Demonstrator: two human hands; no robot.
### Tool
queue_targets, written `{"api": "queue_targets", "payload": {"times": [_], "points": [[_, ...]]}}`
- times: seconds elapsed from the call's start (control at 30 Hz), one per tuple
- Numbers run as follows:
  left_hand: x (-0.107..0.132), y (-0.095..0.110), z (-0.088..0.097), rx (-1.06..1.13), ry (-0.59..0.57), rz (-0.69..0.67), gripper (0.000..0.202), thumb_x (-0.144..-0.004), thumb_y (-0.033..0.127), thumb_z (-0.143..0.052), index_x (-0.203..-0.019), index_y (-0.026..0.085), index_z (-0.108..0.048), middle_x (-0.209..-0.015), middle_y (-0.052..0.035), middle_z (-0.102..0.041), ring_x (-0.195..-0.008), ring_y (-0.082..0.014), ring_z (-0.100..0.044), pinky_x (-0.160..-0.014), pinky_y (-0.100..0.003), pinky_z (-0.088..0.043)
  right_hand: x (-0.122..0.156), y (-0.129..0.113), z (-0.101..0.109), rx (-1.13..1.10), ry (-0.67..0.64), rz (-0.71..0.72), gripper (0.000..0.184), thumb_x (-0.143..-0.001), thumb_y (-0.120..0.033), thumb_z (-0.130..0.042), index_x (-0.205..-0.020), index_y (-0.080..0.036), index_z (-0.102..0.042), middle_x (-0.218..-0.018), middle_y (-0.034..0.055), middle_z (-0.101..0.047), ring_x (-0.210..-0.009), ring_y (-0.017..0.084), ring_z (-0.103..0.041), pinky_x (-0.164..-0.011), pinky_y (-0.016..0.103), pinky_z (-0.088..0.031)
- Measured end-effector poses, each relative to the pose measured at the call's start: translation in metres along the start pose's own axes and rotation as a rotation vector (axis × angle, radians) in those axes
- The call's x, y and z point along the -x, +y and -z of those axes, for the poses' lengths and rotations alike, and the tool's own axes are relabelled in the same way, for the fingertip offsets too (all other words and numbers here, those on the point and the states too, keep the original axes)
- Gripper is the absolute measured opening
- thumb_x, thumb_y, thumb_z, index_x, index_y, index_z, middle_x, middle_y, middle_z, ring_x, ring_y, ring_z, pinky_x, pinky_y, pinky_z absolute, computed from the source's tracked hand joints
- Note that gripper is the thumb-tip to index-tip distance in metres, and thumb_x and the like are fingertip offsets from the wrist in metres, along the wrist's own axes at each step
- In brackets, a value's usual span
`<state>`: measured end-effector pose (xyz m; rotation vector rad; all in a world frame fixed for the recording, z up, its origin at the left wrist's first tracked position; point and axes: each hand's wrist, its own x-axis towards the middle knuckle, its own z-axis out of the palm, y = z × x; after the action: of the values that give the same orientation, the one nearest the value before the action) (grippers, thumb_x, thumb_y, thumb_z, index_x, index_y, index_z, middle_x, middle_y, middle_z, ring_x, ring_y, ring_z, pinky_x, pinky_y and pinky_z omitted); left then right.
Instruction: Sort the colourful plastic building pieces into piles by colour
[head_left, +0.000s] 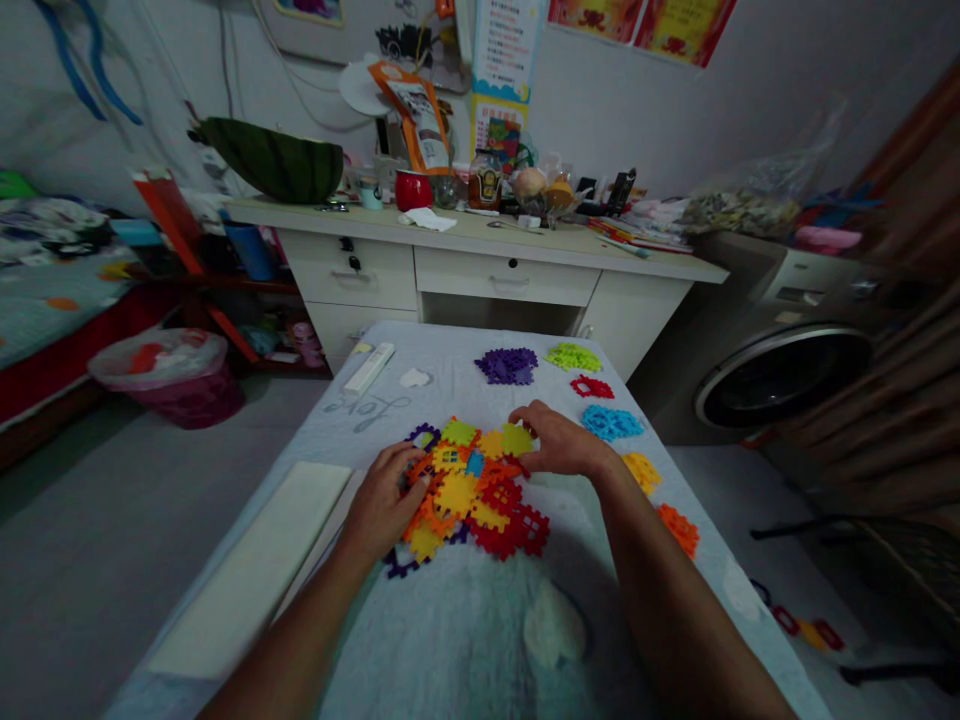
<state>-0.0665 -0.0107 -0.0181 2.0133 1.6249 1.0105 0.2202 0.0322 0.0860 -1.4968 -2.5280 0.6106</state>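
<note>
A mixed pile of toothed plastic building pieces (456,493) in red, orange, yellow, purple, blue and green lies on the cloth-covered table between my hands. My left hand (384,503) rests at the pile's left edge, thumb and fingers apart, touching orange pieces. At the far right of the pile, my right hand (561,442) has its thumb and fingers curled around the edge of a yellow-green square piece (516,439). Red pieces (510,515) spread below that hand. My right fingertips are partly hidden by the hand's angle.
Sorted heaps run along the right side: purple (507,366), lime (573,357), red (591,387), blue (612,422), yellow (642,472) and orange (679,529). A long white board (251,570) lies left. Beyond stands a cluttered desk (480,240); a washing machine (780,340) is right.
</note>
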Motion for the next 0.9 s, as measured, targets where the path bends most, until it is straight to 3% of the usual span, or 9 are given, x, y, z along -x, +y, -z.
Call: {"api": "queue_targets", "payload": {"times": [0.17,0.37,0.5,0.63,0.9], "points": [[0.000,-0.001,0.000,0.002,-0.007,0.004,0.030,-0.084,0.036,-0.053,-0.108,0.021,-0.062,-0.125,-0.0083,-0.054,-0.119,-0.0245,-0.053,-0.106,-0.042,-0.041,-0.024,0.047,0.020,0.044,0.146,-0.082,0.055,-0.069,-0.019,-0.071,-0.122,-0.015,-0.056,-0.109,0.0094,-0.054,-0.085,0.016,-0.057,-0.082,0.030,-0.047],[0.001,-0.005,-0.002,-0.004,-0.008,-0.011,0.030,-0.085,0.037,-0.054,-0.109,0.022,-0.062,-0.124,-0.0083,-0.054,-0.118,-0.0245,-0.054,-0.104,-0.043,-0.043,-0.057,0.133,0.047,0.092,0.385,-0.399,0.049,-0.071,-0.020,-0.071,-0.117,-0.012,-0.059,-0.106,0.0113,-0.062,-0.087,0.018,-0.060,-0.077,0.027,-0.047],[0.000,-0.006,-0.002,-0.018,-0.011,-0.021,0.030,-0.085,0.038,-0.053,-0.109,0.022,-0.063,-0.124,-0.0081,-0.055,-0.117,-0.0247,-0.054,-0.103,-0.043,-0.044,-0.066,0.173,0.053,0.092,0.509,-0.649,0.046,-0.073,-0.025,-0.070,-0.116,-0.011,-0.060,-0.101,0.0117,-0.064,-0.083,0.019,-0.061,-0.071,0.027,-0.047],[-0.001,-0.005,-0.002,-0.038,-0.027,-0.018,0.032,-0.086,0.038,-0.052,-0.111,0.022,-0.062,-0.127,-0.0081,-0.053,-0.119,-0.0246,-0.054,-0.104,-0.042,-0.044,-0.076,0.196,0.050,0.009,0.585,-0.814,0.046,-0.075,-0.027,-0.068,-0.118,-0.010,-0.059,-0.094,0.0102,-0.064,-0.074,0.017,-0.060,-0.063,0.025,-0.046],[-0.002,0.005,-0.002,-0.035,-0.051,-0.031,0.031,-0.087,0.037,-0.050,-0.112,0.023,-0.062,-0.129,-0.0084,-0.052,-0.119,-0.0243,-0.054,-0.104,-0.042,-0.044,-0.103,0.215,0.040,0.096,0.653,-0.772,0.050,-0.073,-0.023,-0.069,-0.121,-0.011,-0.059,-0.113,0.0149,-0.056,-0.080,0.017,-0.060,-0.070,0.027,-0.049]]}}
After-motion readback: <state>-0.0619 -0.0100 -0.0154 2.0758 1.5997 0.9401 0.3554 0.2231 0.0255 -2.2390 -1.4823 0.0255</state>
